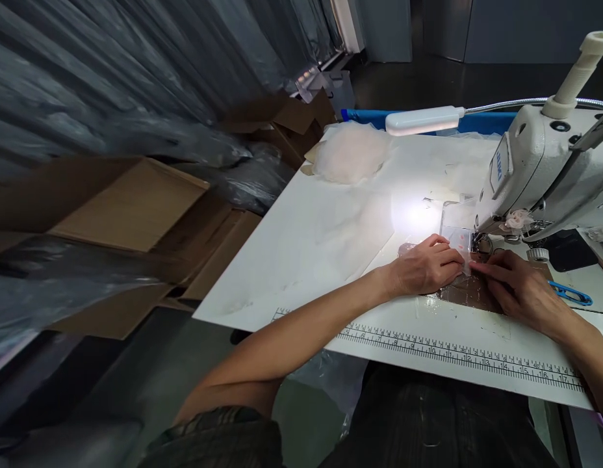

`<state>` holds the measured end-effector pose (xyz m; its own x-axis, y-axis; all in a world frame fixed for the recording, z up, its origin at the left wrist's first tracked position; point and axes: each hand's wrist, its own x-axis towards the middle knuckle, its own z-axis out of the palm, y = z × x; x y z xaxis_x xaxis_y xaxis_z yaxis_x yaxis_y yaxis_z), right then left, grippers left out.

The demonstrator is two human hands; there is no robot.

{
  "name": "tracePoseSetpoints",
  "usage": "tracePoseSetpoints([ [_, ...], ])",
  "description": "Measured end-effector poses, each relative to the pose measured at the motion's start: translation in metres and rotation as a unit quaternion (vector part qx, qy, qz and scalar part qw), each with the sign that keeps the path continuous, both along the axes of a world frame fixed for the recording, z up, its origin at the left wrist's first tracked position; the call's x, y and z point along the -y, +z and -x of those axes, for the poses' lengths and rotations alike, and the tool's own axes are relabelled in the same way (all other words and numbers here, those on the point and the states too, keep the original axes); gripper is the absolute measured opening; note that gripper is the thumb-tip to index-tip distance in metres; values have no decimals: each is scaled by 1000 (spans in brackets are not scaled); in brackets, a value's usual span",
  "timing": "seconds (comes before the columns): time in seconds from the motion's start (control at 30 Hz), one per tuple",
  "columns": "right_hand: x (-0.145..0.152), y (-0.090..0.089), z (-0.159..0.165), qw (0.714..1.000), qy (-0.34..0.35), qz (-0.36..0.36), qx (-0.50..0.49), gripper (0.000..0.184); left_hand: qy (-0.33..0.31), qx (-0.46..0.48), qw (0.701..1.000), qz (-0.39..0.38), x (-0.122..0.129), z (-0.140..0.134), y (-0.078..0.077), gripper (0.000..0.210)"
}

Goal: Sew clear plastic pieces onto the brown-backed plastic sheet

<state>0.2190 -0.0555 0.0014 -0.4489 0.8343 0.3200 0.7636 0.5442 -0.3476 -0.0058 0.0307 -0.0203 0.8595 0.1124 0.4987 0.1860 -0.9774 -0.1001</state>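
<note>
- One hand, the left, is covering more of the cloth, fingers together, pressing down.
- Right hand's index is meeting its right edge; whether either is pinching, I cannot tell.
- Cloth is stretching lengthwise beyond the fingertips.
- Machine is standing beyond, rightward.

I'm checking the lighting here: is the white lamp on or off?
On, it seems: a bright patch glares on the white tabletop below the lamp, near the left hand.
</note>
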Motion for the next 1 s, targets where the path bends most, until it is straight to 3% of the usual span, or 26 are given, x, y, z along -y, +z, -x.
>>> tracePoseSetpoints([
  [0.1, 0, -3, 2, 999, 22, -20, 28, 36, 6, -19, 1000, 12, 1, 0, 0, 27],
  [0.4, 0, -8, 2, 998, 1, -26, 58, 35, -1, -9, 999, 53, 3, 2, 10, 27],
  [0.57, 0, -7, 1, 998, -7, -5, 59, 34, 86, 43, 995, 41, -1, 1, 9, 25],
  [0.83, 2, -13, 2, 996, -20, -47, 68, 32, 91, -38, 995, 24, -2, -1, 6, 29],
  [1.0, 2, -11, 3, 997, -9, -52, 61, 32, 87, -43, 995, 12, -2, -2, 8, 31],
])
